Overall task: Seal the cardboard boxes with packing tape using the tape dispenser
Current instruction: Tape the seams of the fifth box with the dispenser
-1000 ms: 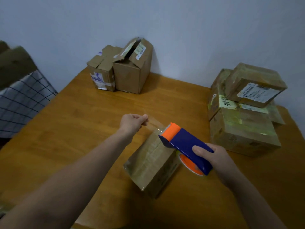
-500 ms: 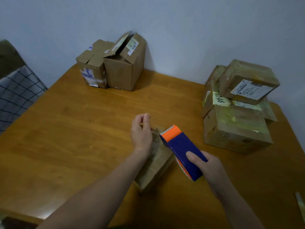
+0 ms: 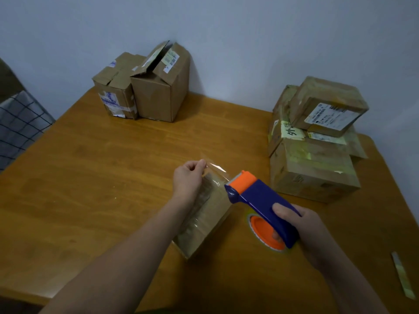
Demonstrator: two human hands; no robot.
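A small cardboard box lies on the wooden table in front of me, partly under my left forearm. My right hand grips the handle of a blue and orange tape dispenser, held just right of the box with its orange head over the box's far end. My left hand pinches the free end of a clear tape strip that runs from the dispenser's head, above the box's far end.
Two boxes with loose flaps stand against the wall at the back left. A stack of taped boxes fills the right side. A strip of paper or tape lies near the right edge. Checked fabric sits beyond the left edge.
My left hand, flat on the box half a second ago, has lifted and now pinches the tape end pulled out from the dispenser. The dispenser has stayed beside the box.
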